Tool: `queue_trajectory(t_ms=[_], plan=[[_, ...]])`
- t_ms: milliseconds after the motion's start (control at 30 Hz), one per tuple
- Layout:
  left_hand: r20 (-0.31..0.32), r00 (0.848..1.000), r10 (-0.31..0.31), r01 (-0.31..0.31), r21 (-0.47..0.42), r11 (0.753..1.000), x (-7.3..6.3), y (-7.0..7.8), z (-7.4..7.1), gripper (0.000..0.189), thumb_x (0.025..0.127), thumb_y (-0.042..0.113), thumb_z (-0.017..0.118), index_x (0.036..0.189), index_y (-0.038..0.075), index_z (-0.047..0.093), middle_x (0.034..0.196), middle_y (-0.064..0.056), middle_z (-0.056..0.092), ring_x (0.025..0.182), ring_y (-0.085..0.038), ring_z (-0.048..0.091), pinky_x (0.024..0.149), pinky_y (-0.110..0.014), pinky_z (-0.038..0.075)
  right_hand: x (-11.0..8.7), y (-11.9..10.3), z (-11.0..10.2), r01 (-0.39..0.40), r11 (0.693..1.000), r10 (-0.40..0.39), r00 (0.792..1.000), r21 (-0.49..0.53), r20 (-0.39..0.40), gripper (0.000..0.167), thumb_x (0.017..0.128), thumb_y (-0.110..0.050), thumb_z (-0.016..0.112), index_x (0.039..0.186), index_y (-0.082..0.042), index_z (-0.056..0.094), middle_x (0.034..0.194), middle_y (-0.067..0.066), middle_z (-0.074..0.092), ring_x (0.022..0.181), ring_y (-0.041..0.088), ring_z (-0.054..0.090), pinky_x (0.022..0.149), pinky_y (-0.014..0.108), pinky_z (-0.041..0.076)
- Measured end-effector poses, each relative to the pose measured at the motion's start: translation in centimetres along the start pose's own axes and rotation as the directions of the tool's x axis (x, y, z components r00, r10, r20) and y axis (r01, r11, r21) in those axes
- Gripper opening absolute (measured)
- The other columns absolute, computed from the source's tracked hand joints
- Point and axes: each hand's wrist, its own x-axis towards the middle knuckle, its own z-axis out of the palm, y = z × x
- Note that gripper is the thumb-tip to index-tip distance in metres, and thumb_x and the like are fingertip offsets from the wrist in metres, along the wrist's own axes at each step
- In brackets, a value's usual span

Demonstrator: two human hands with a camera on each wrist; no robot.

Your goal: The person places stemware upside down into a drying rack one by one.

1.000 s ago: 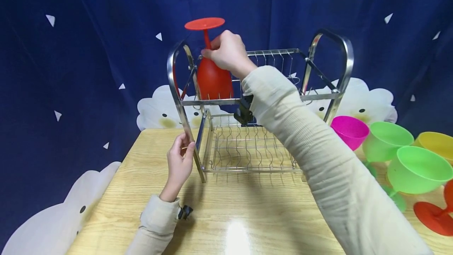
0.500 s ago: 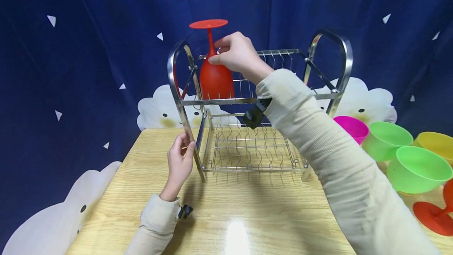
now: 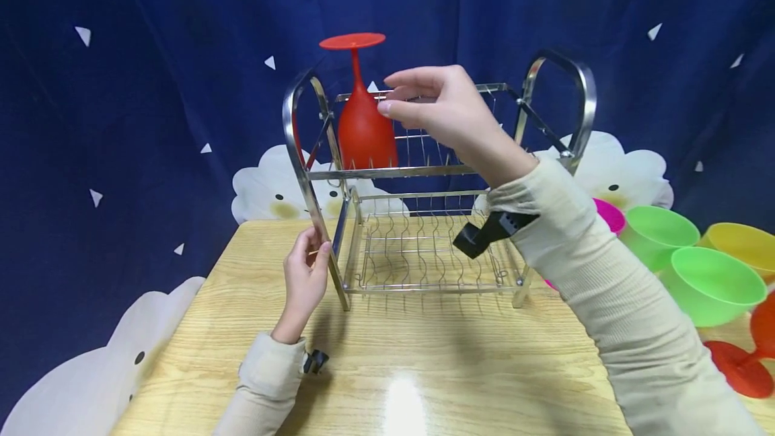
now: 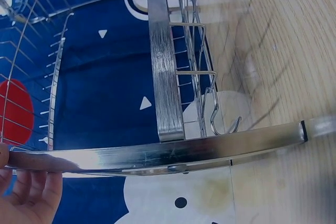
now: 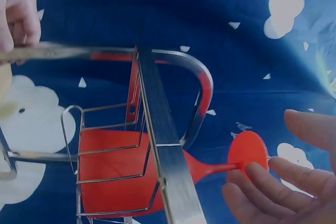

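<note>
Upside down on the top tier of a metal dish rack (image 3: pixel 418 171), at its left end, stands a red plastic goblet (image 3: pixel 366 133), foot uppermost. My right hand (image 3: pixel 451 110) is in the air just right of the goblet, fingers spread and apart from it in the head view; the right wrist view shows the fingers (image 5: pixel 273 187) beside the goblet's foot. At the rack's front left leg my left hand (image 3: pixel 307 274) grips the metal upright, thumb in front. The left wrist view shows this hand (image 4: pixel 31 198) on the same metal bar (image 4: pixel 131 156).
On the table's right side stand green cups (image 3: pixel 714 284), a yellow one (image 3: pixel 741 247) and a pink one (image 3: pixel 610 215), partly behind my right sleeve. Another red goblet (image 3: pixel 739 369) lies at the right edge. The rack's lower tier (image 3: pixel 424 251) is wire. A dark blue curtain (image 3: pixel 181 86) hangs behind.
My right hand has let go of the red goblet and drawn away to the right, its fingers opening. The goblet stays on the upper tier. My left hand keeps its place.
</note>
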Motion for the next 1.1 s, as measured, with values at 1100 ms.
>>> queue_trajectory(t_ms=[1100], plan=[[-0.009, 1.000, -0.017, 0.017, -0.018, 1.000, -0.1, -1.4, -0.1, 0.018, 0.086, -0.004, 0.057, 0.102, -0.011, 0.055, 0.085, -0.022, 0.060, 0.077, -0.018, 0.056, 0.066, -0.015, 0.050, -13.3, 7.7, -5.7, 0.141, 0.946, -0.173, 0.981, 0.291, 0.087, 0.032, 0.086, 0.010, 0.052, 0.118, 0.004, 0.056, 0.104, 0.011, 0.065, 0.093, 0.020, 0.063, 0.080, 0.026, 0.051]])
